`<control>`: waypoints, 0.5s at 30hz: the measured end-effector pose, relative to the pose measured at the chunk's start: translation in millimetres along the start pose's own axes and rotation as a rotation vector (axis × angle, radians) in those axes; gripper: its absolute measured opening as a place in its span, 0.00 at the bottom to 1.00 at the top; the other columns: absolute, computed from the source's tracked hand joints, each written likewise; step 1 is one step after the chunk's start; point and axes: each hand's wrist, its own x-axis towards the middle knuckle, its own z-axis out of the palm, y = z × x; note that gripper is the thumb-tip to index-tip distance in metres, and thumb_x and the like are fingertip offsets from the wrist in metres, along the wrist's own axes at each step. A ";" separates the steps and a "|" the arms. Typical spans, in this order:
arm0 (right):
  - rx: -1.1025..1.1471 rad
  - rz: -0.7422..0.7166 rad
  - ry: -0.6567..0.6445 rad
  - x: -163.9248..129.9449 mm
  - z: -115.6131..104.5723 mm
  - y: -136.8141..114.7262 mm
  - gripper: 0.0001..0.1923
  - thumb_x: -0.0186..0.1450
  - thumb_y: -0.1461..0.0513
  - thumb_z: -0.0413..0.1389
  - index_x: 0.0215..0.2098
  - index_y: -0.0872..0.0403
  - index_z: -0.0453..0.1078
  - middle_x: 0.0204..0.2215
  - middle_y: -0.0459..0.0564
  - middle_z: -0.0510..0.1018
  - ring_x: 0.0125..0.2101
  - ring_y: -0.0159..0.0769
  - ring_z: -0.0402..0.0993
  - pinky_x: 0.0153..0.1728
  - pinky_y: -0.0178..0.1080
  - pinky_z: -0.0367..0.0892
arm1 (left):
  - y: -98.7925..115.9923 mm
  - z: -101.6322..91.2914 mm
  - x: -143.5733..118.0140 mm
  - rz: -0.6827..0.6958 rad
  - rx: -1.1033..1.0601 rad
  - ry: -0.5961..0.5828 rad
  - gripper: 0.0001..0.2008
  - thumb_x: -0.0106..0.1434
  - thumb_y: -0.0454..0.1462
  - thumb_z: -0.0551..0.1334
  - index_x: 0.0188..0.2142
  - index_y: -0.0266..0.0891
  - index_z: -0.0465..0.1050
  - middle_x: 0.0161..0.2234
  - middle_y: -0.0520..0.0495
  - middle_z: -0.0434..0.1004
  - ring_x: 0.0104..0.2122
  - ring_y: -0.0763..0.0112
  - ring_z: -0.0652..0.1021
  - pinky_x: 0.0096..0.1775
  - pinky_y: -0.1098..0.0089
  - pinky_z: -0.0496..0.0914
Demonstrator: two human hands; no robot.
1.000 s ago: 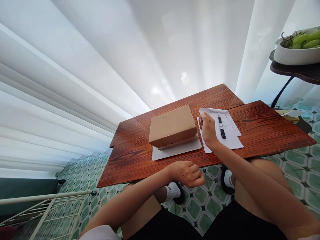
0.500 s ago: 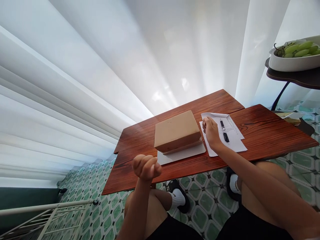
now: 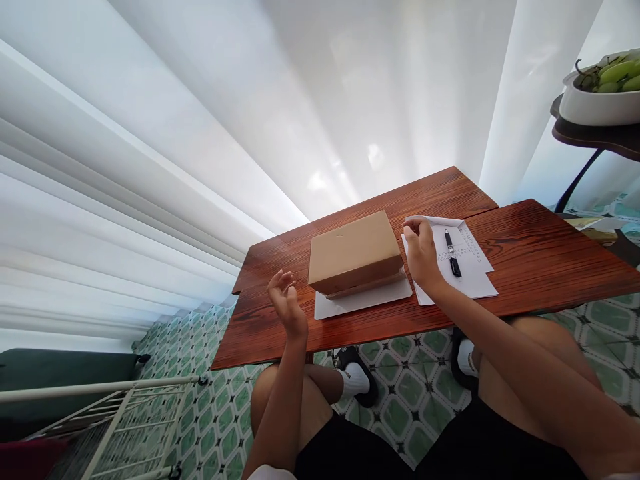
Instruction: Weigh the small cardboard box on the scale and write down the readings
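Spanning the middle of the view, a red-brown wooden table (image 3: 525, 267) carried everything at hand. A closed brown cardboard box (image 3: 354, 251) sat near its centre on a white board (image 3: 365, 301) that showed along the box's near edge. Right of the box lay a printed white sheet (image 3: 470, 273) with a black pen (image 3: 453, 254) on it. The left hand (image 3: 287, 304) hung above the table left of the box, fingers spread and empty. The right hand (image 3: 421, 254) rested loosely curled on the sheet's left edge, just beside the box; whether it pinched the paper could not be told.
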 end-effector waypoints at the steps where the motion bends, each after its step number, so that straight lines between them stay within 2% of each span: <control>1: -0.017 -0.002 -0.021 -1.8 0.1 -0.1 0.14 0.68 0.51 0.47 0.44 0.51 0.65 0.44 0.54 0.72 0.47 0.44 0.69 0.52 0.48 0.65 | 1.8 2.9 -1.9 -0.078 -0.047 -0.040 0.22 0.69 0.43 0.58 0.61 0.42 0.65 0.54 0.41 0.71 0.55 0.62 0.73 0.56 0.62 0.68; 4: -0.062 0.038 -0.109 -9.0 0.3 0.5 0.22 0.69 0.49 0.47 0.53 0.52 0.65 0.54 0.59 0.71 0.56 0.48 0.67 0.59 0.53 0.62 | 7.3 11.0 -7.6 -0.299 -0.158 -0.129 0.27 0.70 0.48 0.59 0.65 0.45 0.63 0.62 0.40 0.67 0.63 0.60 0.69 0.62 0.61 0.65; 7: -0.093 0.106 -0.219 -16.6 -0.1 1.1 0.27 0.69 0.47 0.47 0.60 0.53 0.63 0.61 0.61 0.68 0.62 0.51 0.63 0.64 0.57 0.58 | 13.1 18.7 -12.8 -0.462 -0.223 -0.209 0.29 0.70 0.52 0.59 0.67 0.48 0.62 0.69 0.44 0.61 0.68 0.56 0.63 0.66 0.59 0.61; 10: -0.127 0.137 -0.293 -22.3 -1.4 0.9 0.29 0.70 0.47 0.47 0.63 0.52 0.62 0.64 0.61 0.66 0.65 0.52 0.60 0.66 0.58 0.56 | 18.3 26.2 -16.6 -0.500 -0.263 -0.255 0.28 0.70 0.51 0.59 0.66 0.48 0.65 0.71 0.48 0.58 0.70 0.57 0.58 0.68 0.58 0.58; 15: -0.171 0.147 -0.312 -26.4 -3.3 1.3 0.29 0.71 0.49 0.45 0.66 0.51 0.60 0.67 0.59 0.64 0.67 0.51 0.57 0.68 0.58 0.53 | 21.3 34.4 -19.5 -0.496 -0.259 -0.282 0.26 0.71 0.51 0.57 0.65 0.47 0.67 0.68 0.47 0.63 0.69 0.56 0.61 0.68 0.56 0.58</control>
